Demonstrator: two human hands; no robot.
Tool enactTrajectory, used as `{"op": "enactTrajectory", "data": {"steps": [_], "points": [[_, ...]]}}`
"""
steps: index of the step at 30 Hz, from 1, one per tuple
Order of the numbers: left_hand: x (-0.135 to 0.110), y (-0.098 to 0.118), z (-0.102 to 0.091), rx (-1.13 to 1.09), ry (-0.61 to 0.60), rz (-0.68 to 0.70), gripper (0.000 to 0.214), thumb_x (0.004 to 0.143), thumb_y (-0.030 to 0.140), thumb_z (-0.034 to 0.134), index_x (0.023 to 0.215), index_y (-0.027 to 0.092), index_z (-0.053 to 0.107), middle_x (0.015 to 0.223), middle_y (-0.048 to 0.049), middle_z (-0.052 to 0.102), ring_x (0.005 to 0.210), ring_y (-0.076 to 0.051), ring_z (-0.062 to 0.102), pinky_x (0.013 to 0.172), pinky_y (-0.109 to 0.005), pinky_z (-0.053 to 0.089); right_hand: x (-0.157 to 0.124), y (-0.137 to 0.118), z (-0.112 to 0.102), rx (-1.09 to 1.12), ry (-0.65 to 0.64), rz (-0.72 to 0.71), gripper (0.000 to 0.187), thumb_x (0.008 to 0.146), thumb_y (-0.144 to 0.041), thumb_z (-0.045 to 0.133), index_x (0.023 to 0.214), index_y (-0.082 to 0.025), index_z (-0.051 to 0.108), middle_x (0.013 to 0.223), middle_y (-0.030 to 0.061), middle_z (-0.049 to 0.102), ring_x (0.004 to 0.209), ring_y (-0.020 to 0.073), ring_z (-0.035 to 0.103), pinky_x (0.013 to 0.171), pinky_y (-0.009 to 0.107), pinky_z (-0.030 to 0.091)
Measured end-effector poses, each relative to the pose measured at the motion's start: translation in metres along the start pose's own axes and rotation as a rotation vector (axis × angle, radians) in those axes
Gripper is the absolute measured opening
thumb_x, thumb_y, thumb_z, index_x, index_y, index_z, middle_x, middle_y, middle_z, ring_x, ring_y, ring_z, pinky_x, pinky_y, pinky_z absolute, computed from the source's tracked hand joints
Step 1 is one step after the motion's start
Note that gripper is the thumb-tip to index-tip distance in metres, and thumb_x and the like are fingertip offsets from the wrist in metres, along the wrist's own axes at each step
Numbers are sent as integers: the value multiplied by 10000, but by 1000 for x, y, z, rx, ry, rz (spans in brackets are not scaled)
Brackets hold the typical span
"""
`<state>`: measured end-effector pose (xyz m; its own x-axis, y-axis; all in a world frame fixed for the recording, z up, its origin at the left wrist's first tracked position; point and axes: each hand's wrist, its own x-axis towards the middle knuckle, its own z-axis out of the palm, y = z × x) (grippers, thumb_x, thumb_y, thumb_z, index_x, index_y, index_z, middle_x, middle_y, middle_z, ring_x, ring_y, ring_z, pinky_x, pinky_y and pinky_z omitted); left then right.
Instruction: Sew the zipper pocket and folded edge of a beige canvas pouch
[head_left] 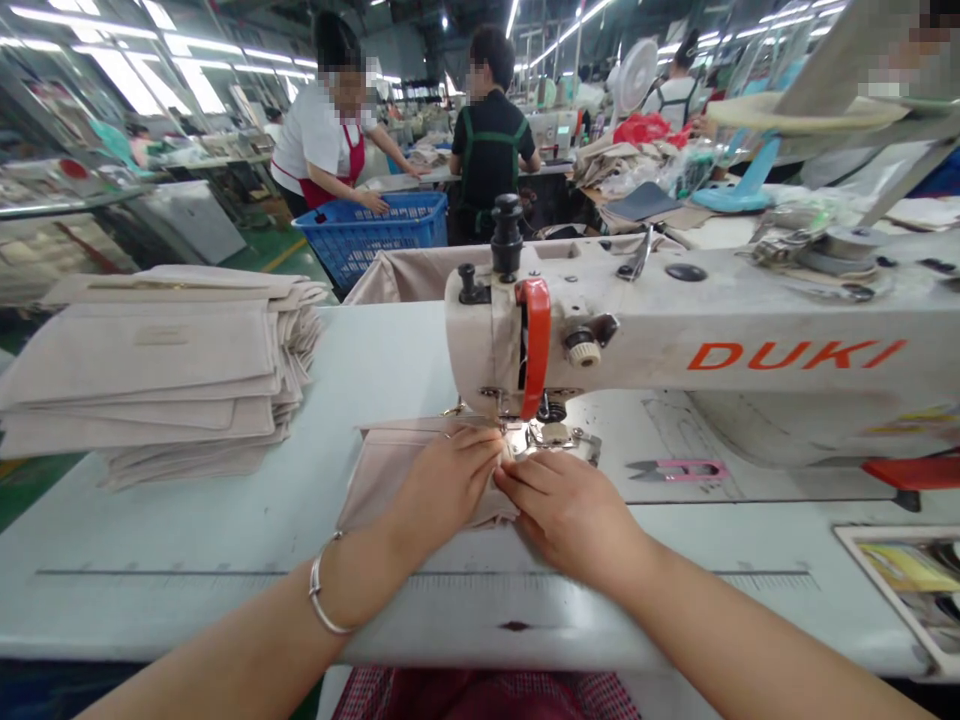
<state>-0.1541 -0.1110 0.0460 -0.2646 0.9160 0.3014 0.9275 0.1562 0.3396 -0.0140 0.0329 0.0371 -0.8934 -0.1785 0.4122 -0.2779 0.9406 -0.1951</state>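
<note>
A beige fabric piece [382, 470] lies on the table under the head of a white sewing machine [780, 340]. My left hand [446, 480] presses on the fabric, its fingers together and reaching close to the lit needle area. Beside it, my right hand [574, 500] pinches the fabric's right edge just in front of the presser foot. The fingertips of both hands nearly meet there. The needle tip and the exact stitching spot are partly hidden by my fingers. A silver bangle sits on my left wrist.
To the left is a tall stack of beige fabric pieces [172, 370]. Pink-handled thread snips [679, 470] lie on the machine bed. A blue basket [375, 235] stands behind the table, with a co-worker [322, 150] leaning over it. At the right edge is a tray [847, 560].
</note>
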Motion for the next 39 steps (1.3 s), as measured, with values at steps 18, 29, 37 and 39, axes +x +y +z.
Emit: {"op": "enactTrajectory", "data": {"steps": [18,29,37,39], "points": [[0,-6,-1,-80,6,13,217,996,171,480,1161,191,620,1231,-47,641,1134,-187,583,1026,-372,477,0,-4,2,48,70,3,318,886,-83,522,1185,-90,630,1114,104,669,1129,248,579,970,418,529],[3,-4,1,-99,7,-22,267,855,63,528,1044,197,658,1091,-49,687,1020,-196,635,941,-313,528,10,26,53,-186,484,-174,121,908,-116,576,964,-193,649,862,-12,690,836,150,658,775,230,545],[1,-7,4,-77,43,18,214,886,115,493,1011,196,647,1063,-56,686,1001,-191,639,946,-301,523,6,36,60,-125,298,-153,77,955,-272,606,1017,-225,610,904,-14,663,791,151,627,696,251,493],[2,-7,4,-81,45,14,224,901,120,482,1029,199,649,1070,-55,687,1000,-186,641,952,-296,520,6,39,70,-124,370,-124,107,969,-321,580,971,-216,600,898,1,655,770,164,612,685,265,482]]}}
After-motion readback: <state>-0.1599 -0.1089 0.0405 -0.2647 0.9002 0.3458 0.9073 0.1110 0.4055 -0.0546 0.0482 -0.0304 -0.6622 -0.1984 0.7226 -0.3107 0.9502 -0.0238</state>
